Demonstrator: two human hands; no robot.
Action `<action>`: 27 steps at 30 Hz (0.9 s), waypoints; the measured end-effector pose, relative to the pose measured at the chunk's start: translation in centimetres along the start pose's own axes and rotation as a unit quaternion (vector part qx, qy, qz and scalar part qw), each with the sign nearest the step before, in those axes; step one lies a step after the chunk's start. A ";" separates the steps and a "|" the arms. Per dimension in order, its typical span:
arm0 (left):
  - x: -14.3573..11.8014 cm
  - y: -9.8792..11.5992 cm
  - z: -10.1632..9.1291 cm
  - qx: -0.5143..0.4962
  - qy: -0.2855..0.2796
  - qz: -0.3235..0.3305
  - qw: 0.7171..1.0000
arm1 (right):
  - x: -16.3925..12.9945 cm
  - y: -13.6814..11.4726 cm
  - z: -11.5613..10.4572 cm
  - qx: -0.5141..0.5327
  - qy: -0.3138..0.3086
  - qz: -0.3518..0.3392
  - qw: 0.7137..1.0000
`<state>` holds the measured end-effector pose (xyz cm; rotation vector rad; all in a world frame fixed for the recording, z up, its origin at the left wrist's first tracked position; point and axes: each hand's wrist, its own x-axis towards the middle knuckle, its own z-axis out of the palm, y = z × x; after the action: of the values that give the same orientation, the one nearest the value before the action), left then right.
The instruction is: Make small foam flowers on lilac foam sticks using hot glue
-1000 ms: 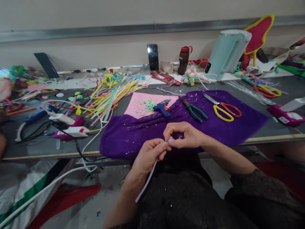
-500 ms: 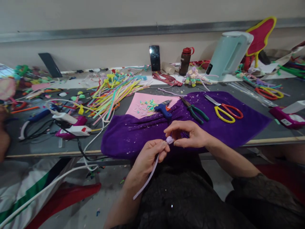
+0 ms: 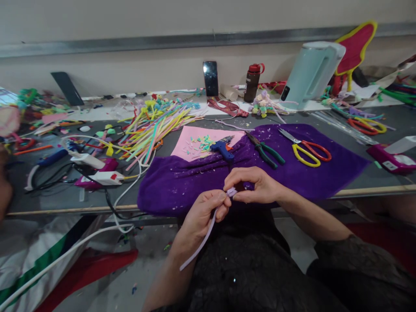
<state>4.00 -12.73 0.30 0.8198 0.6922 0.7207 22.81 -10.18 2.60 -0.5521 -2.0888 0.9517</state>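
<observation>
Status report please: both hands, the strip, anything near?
Left hand grips lilac strip. Right hand pinches its curled tip. Purple cloth just behind hands.

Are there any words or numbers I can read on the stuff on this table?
None can be read.
The label on the pink box: too small and blurred.
The brown bottle: no print shows.
The phone: dark screen, no text.
The white power strip: only a red switch, no lettering.
The lilac strip in the left hand and right hand: plain.
</observation>
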 end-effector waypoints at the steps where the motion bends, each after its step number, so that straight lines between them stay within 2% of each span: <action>1: 0.0 0.0 0.0 0.001 0.004 0.001 1.000 | 0.0 0.0 0.0 0.001 -0.001 0.001 1.000; 5: 0.1 0.0 0.1 0.008 0.022 0.006 1.000 | 0.2 -0.2 0.0 0.014 0.011 0.021 1.000; 8: -0.2 0.4 0.0 0.025 0.056 0.015 0.998 | -0.3 -0.7 -0.5 0.031 0.056 0.053 0.997; 11: -0.7 1.0 -0.4 0.045 0.136 0.040 0.989 | -2.3 -1.1 -2.3 0.006 0.115 0.101 0.988; 13: -1.0 1.3 -0.7 0.055 0.156 0.066 0.984 | -4.7 -1.3 -4.5 -0.042 0.165 0.155 0.973; 16: -1.2 1.4 -0.6 0.062 0.149 0.061 0.985 | -8.9 -1.3 -8.7 -0.198 0.256 0.242 0.915; 18: -1.1 1.3 -0.2 0.061 0.138 0.046 0.987 | -11.1 -0.9 -11.4 -0.352 0.301 0.281 0.841; 19: -1.0 1.2 0.1 0.060 0.134 0.040 0.988 | -11.9 -0.5 -12.4 -0.424 0.285 0.314 0.800; 20: -0.9 1.2 0.3 0.060 0.131 0.036 0.989 | -12.5 -0.1 -13.3 -0.486 0.242 0.359 0.759; 22: -0.6 1.1 0.7 0.060 0.130 0.028 0.989 | -12.8 0.9 -14.2 -0.552 0.138 0.429 0.701; 24: -0.5 1.1 0.8 0.056 0.137 0.022 0.989 | -12.6 1.9 -14.7 -0.565 0.084 0.461 0.679; 27: -0.6 1.2 0.5 0.043 0.159 0.029 0.986 | -12.1 3.0 -15.5 -0.553 0.064 0.478 0.679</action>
<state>3.73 -12.85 1.68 0.8141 0.9949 0.8910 42.64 -9.17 1.40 -2.4069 -1.9755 -0.0974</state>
